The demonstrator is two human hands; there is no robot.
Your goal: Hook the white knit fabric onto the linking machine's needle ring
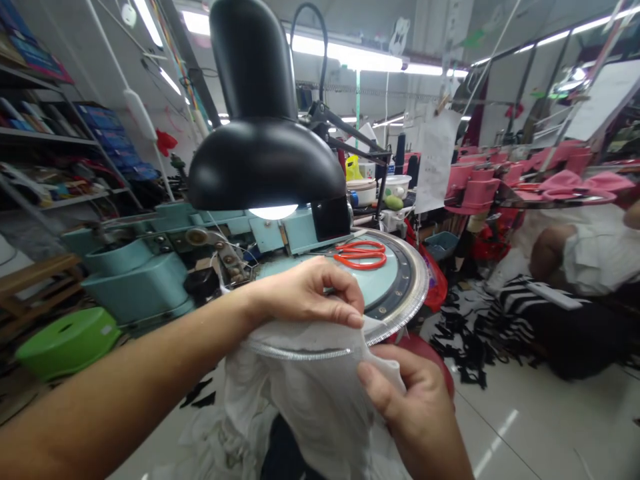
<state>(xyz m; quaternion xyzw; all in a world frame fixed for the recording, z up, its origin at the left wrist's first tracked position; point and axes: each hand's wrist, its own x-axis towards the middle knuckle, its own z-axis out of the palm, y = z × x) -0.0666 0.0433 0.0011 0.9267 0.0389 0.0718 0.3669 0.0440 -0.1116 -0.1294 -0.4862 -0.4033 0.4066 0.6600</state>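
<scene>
A sheer white knit fabric [320,393] hangs over the front of a round toothed dial [403,320] of a linking machine. Its upper edge lies across the metal points. My left hand [320,290] reaches over the dial and pinches the fabric's top edge between thumb and fingers. Just below and to the right, my right hand [415,393] grips a folded edge of the same fabric, off the dial's rim. Red-handled scissors [361,255] lie on the dial's pale green centre, behind my left hand.
A black lamp [265,160] hangs low over the machine. The teal machine body [135,273] and a green stool [67,343] are at left. Black scraps [460,340] litter the floor at right, near another person's arm [550,250] and pink machines [475,183].
</scene>
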